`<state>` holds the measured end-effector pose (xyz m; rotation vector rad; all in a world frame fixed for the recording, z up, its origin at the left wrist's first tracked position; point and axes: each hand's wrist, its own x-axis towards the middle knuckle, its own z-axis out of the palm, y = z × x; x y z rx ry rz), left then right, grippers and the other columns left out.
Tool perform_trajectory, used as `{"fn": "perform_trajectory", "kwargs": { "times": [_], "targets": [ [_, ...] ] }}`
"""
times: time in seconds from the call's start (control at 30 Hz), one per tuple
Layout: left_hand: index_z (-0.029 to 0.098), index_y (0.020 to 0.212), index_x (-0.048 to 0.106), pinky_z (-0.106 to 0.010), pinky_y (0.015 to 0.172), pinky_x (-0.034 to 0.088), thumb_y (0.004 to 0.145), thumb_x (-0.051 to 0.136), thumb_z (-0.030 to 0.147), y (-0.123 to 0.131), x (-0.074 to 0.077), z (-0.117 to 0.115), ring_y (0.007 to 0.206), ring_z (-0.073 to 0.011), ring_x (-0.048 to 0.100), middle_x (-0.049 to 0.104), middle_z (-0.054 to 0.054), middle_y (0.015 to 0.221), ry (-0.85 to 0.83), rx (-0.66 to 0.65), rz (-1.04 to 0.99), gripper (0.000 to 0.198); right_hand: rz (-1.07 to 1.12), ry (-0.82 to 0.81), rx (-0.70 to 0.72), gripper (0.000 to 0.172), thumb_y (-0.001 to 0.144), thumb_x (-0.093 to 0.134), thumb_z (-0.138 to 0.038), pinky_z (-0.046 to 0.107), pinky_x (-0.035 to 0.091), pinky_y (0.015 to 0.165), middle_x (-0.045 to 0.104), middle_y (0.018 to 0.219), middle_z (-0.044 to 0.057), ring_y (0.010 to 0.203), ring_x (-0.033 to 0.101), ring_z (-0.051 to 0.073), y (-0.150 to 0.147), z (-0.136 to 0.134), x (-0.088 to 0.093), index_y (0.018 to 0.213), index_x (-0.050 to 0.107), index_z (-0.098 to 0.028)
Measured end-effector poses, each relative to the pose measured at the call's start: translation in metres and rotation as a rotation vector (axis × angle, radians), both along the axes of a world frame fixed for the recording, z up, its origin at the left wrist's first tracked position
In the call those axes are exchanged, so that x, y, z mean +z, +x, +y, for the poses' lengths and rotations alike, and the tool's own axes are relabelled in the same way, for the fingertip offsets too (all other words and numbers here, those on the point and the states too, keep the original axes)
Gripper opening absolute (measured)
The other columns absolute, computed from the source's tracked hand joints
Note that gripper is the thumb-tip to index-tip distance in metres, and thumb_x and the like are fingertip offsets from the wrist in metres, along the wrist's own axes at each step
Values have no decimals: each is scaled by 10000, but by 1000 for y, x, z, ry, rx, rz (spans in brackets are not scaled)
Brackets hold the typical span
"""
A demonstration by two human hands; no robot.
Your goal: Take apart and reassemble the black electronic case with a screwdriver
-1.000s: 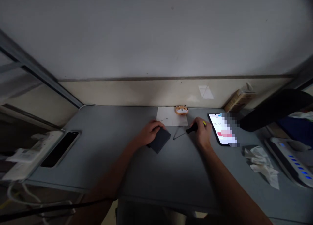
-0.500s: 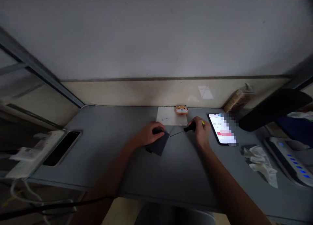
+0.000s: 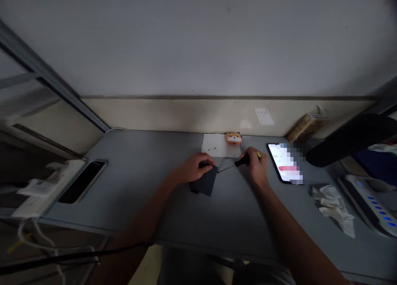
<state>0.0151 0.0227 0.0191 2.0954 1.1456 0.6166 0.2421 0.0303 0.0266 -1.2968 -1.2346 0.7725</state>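
Observation:
My left hand (image 3: 196,167) is closed on a flat dark box-like piece (image 3: 207,181), held just above or against the grey desk; its exact kind does not show. In my right hand (image 3: 256,164) is a screwdriver (image 3: 242,160) with a black and yellow handle. Its thin shaft points left, and the tip meets or nearly meets the right edge of the dark piece. Behind both hands lies a sheet of white paper (image 3: 214,144) with small dark specks on it. A small orange and white animal-faced case (image 3: 233,138) rests on the paper's right part.
A lit phone (image 3: 283,163) lies right of my right hand, with crumpled tissue (image 3: 333,208) nearer me. A carton (image 3: 307,127), a dark cylinder (image 3: 350,138) and a device with blue lights (image 3: 370,202) stand farther right. At left are another phone (image 3: 83,181) and a power strip (image 3: 70,169).
The screwdriver tip is now closer to the dark piece's edge, and the dark piece has turned slightly. The whole view has shifted a little.

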Motion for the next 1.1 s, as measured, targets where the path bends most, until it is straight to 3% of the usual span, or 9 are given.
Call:
{"fn": "perform_trajectory", "kwargs": {
  "times": [0.2,0.3,0.43,0.57,0.77,0.93,1.1],
  "targets": [
    [213,944,691,-361,929,516,907,588,214,1,0,0,978,-208,660,708,-54,996,9,17,-5,109,35,-18,-27,353,702,461,-465,289,305,475,464,463,-10,482,408,137,4,2,1,472,581,-226],
    [218,953,692,-340,885,520,897,604,215,3,-1,-2,933,-198,665,710,-41,971,-6,49,5,104,91,-21,-111,337,695,480,-466,290,307,478,472,470,-13,485,415,135,9,4,0,489,587,-222],
    [231,1066,690,-297,767,523,895,638,264,14,-11,-9,838,-183,677,716,-32,973,-22,125,3,182,191,-38,-230,333,694,496,-479,286,305,474,483,469,-14,481,417,132,15,7,0,509,585,-217],
    [251,1189,669,-277,745,528,913,647,338,30,-23,-15,834,-178,683,719,-29,1018,42,210,-53,290,226,-70,-209,335,670,510,-504,278,316,475,498,484,-15,491,423,129,12,7,2,519,590,-216],
    [216,920,732,-270,760,523,959,578,317,37,-22,-10,804,-168,673,730,-31,939,39,272,-100,188,273,-116,-160,348,629,528,-535,278,324,476,501,488,-17,492,427,125,5,5,3,504,591,-216],
    [221,900,744,-262,758,521,927,622,316,30,-21,-2,834,-179,685,748,-16,889,-16,373,-81,158,366,-155,-182,383,607,553,-590,279,316,465,483,484,-25,479,421,124,5,9,1,506,575,-222],
    [205,897,738,-276,720,503,930,603,302,20,-19,16,744,-169,650,725,-14,843,29,482,-31,169,368,-156,-167,449,636,566,-658,288,325,476,499,501,-18,497,433,136,7,12,-3,533,583,-222]
  ]
}}
